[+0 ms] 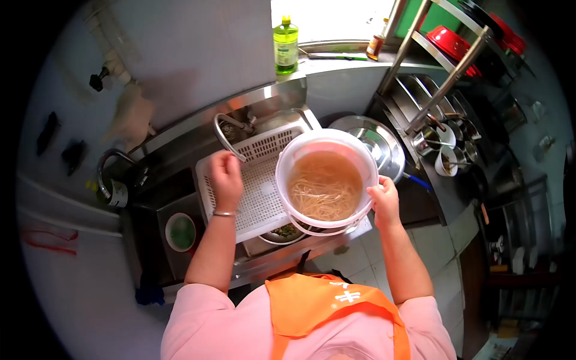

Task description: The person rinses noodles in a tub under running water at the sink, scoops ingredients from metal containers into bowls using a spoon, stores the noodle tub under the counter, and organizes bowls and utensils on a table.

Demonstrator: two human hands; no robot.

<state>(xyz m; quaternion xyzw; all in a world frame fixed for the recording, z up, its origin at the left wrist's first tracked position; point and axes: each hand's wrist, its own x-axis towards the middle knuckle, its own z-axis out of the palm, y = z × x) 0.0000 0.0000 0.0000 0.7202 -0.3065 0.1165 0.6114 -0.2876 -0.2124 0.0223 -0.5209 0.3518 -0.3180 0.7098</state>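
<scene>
At the basket (255,193): right hand (384,203) holds bucket (327,143); 1-sided grip may spill noodles (321,199) (left hand (225,175): cannot tell if gripping).

Place: a kitchen, by my reading over the head camera; probably a commercial one. Grounds: I note a steel sink unit (273,99) with two curved spouts, a near tap (224,139) and a far tap (103,174). A perforated white basket (261,220) lies across it. Food is present: pale noodle-like strands (324,201) in cloudy liquid inside a white bucket (284,174). On the window ledge I log a green bottle (287,49). To the right: a metal rack (447,83) carrying red bowls (449,42), with small pots (425,141) clustered below. Tiled floor (432,246). Supporting a commercial reading: an orange apron (324,303) bearing a printed white mark.
</scene>
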